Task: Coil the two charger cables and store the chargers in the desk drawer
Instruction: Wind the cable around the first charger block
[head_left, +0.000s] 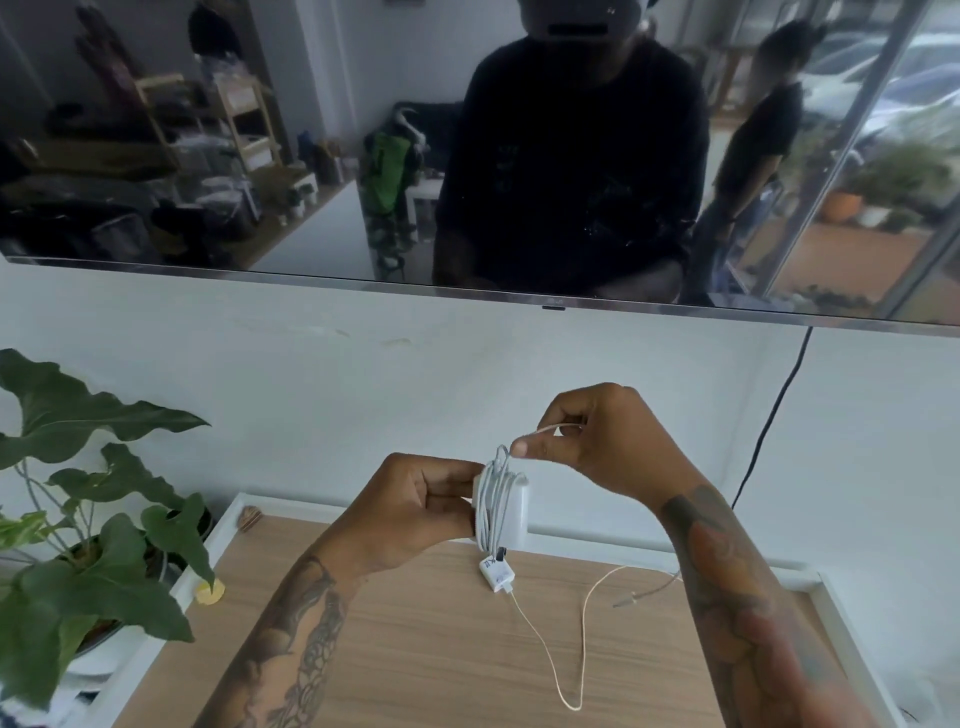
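My left hand (415, 512) grips a large white charger brick (511, 512) held upright above the desk, with its white cable (491, 499) wound around it in several turns. Just above the brick, my right hand (587, 441) pinches the free end of that cable between thumb and fingers. A second, smaller white charger (496, 574) lies on the wooden desk top (415, 649) below the brick. Its thin cable (571, 660) lies loose in a long loop toward the right, with its plug end (623, 603) near my right forearm.
A potted plant (93, 519) with big leaves stands at the desk's left edge. A dark wall-mounted screen (311, 156) hangs above, with a black cord (769, 426) running down the wall. A small yellow object (210, 592) and a brown shell-like item (250, 517) lie near the desk's white rim.
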